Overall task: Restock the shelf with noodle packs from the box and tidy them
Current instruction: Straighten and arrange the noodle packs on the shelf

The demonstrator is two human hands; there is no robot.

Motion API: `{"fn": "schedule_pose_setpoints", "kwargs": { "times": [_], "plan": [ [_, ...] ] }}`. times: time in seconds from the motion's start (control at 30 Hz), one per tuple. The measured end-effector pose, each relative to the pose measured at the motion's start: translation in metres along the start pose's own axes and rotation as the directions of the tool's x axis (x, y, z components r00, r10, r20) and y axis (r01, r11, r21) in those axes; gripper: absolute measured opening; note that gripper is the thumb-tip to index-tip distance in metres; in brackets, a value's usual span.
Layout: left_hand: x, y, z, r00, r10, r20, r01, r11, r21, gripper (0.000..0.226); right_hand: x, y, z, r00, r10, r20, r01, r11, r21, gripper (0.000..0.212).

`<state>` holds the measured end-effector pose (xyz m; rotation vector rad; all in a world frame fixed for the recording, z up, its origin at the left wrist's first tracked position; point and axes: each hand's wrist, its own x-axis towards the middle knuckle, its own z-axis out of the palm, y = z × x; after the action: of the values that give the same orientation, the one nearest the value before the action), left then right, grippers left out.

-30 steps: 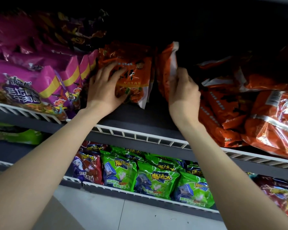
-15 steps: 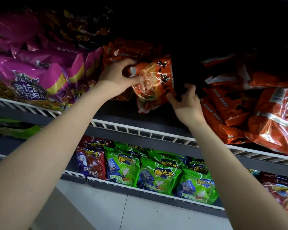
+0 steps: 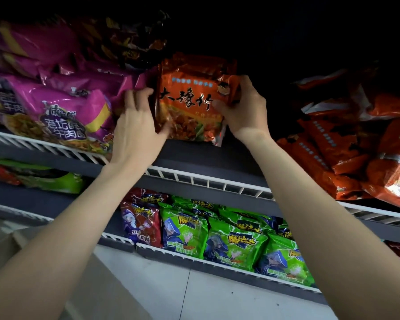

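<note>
An orange noodle pack (image 3: 189,105) with black characters stands upright on the upper shelf (image 3: 201,158), its front facing me. My left hand (image 3: 136,125) grips its left edge, thumb under the bottom corner. My right hand (image 3: 243,109) holds its right edge, fingers curled round the upper right corner. More orange packs sit just behind it in the dark.
Purple noodle packs (image 3: 56,105) fill the shelf to the left. A loose heap of orange packs (image 3: 360,153) lies at the right. White wire rails (image 3: 217,181) edge each shelf. Green and red snack packs (image 3: 236,241) line the lower shelf. Pale floor shows below.
The orange pack has been turned from tilted to upright and front-facing, and shifted left. Both hands now hold its side edges.
</note>
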<state>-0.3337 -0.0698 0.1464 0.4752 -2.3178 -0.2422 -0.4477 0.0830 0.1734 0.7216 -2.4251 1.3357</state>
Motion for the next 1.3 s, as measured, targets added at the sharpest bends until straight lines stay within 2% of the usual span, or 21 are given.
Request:
{"fn": "schedule_pose_setpoints", "kwargs": {
  "times": [0.1, 0.17, 0.2, 0.27, 0.37, 0.57, 0.7, 0.8, 0.83, 0.9, 1.0, 1.13, 1.2, 1.3],
  "plan": [
    [-0.002, 0.005, -0.001, 0.977, 0.210, -0.046, -0.207, 0.976, 0.073, 0.065, 0.012, -0.003, -0.001, 0.989, -0.019, 0.148, 0.027, 0.998, -0.053, 0.053],
    [0.000, 0.005, 0.007, 0.948, 0.319, 0.011, -0.316, 0.935, 0.163, 0.076, 0.015, -0.003, 0.000, 0.971, -0.017, 0.238, 0.043, 0.994, -0.104, 0.053],
    [0.002, 0.004, 0.012, 0.941, 0.334, 0.047, -0.337, 0.926, 0.173, 0.080, 0.014, -0.003, 0.002, 0.972, -0.017, 0.234, 0.047, 0.991, -0.125, 0.053],
    [0.005, 0.004, 0.021, 0.939, 0.331, 0.096, -0.342, 0.927, 0.153, 0.084, 0.009, 0.000, 0.008, 0.987, -0.015, 0.162, 0.038, 0.990, -0.139, 0.054],
    [0.013, 0.004, 0.027, 0.943, 0.306, 0.132, -0.324, 0.936, 0.137, 0.086, 0.000, 0.005, 0.016, 0.995, 0.046, 0.094, -0.047, 0.999, 0.007, 0.057],
    [0.016, -0.004, 0.028, 0.943, 0.308, 0.125, -0.320, 0.943, 0.093, 0.089, -0.017, 0.013, 0.019, 0.976, 0.084, 0.200, -0.116, 0.982, 0.152, 0.070],
    [0.006, 0.007, 0.024, 0.958, 0.260, 0.122, -0.274, 0.956, 0.109, 0.092, -0.048, 0.016, -0.019, 0.975, -0.059, 0.216, 0.059, 0.998, 0.009, 0.054],
    [0.000, 0.029, 0.008, 0.980, 0.175, 0.100, -0.187, 0.973, 0.137, 0.069, -0.079, 0.027, -0.063, 0.967, -0.144, 0.211, 0.179, 0.971, -0.157, 0.039],
    [-0.005, 0.041, 0.004, 0.986, 0.146, 0.085, -0.155, 0.982, 0.108, 0.056, -0.090, 0.032, -0.079, 0.968, -0.164, 0.191, 0.200, 0.962, -0.186, 0.034],
    [-0.019, 0.073, -0.003, 0.988, 0.123, 0.098, -0.115, 0.990, -0.083, 0.042, -0.111, 0.046, -0.108, 0.964, -0.231, 0.128, 0.258, 0.928, -0.270, 0.025],
    [-0.039, 0.127, -0.004, 0.968, 0.188, 0.166, -0.117, 0.924, -0.364, 0.044, -0.130, 0.065, -0.142, 0.944, -0.323, 0.063, 0.318, 0.850, -0.419, 0.019],
    [-0.051, 0.177, 0.007, 0.937, 0.208, 0.281, -0.037, 0.858, -0.513, 0.044, -0.138, 0.080, -0.174, 0.897, -0.443, 0.013, 0.361, 0.713, -0.601, 0.017],
    [-0.059, 0.198, 0.015, 0.901, 0.224, 0.371, 0.029, 0.823, -0.567, 0.047, -0.143, 0.087, -0.190, 0.907, -0.414, -0.083, 0.256, 0.695, -0.672, 0.020],
    [-0.072, 0.232, 0.023, 0.862, 0.275, 0.426, 0.048, 0.792, -0.609, 0.054, -0.150, 0.100, -0.212, 0.946, -0.192, -0.260, -0.035, 0.739, -0.673, 0.035]
  ]
}}
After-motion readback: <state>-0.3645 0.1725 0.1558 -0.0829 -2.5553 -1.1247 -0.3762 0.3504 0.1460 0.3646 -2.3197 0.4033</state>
